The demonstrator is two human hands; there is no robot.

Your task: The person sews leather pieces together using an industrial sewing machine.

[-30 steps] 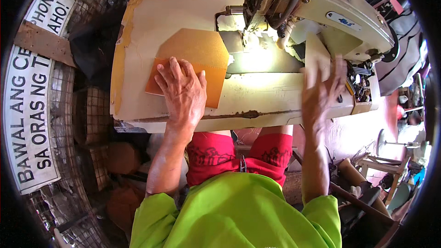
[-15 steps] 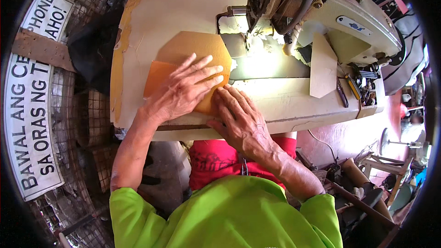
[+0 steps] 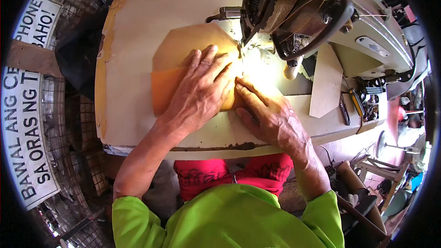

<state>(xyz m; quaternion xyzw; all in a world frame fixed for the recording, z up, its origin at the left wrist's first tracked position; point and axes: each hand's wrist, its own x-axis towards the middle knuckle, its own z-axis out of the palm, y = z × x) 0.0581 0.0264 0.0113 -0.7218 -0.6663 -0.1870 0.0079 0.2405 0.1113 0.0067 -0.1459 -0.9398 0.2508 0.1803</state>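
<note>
My left hand (image 3: 200, 87) lies open on a tan, angle-cornered piece (image 3: 177, 48) with an orange lower section (image 3: 165, 89), its fingers spread. My right hand (image 3: 268, 112) is open too, fingertips pressing on that piece’s right part, just right of my left fingers, thumb apart. The piece’s right edge sits at the brightly lit needle area (image 3: 243, 50) of a sewing machine (image 3: 294, 14); glare hides whether it is under the foot. All rest on the pale, worn machine table (image 3: 128, 23).
A pale cut panel (image 3: 326, 82) lies at the right, beside dark snips (image 3: 344, 108) and a yellow-handled cutter (image 3: 356, 101) near a cluttered tray (image 3: 374, 108). Wire mesh (image 3: 82, 128), a white sign (image 3: 27, 138) and black material (image 3: 76, 50) are at the left; stools (image 3: 381, 170) stand lower right.
Both hands and the tan piece have moved toward the needle area. My right hand came from the pale panel to the piece and has since shifted right with it.
</note>
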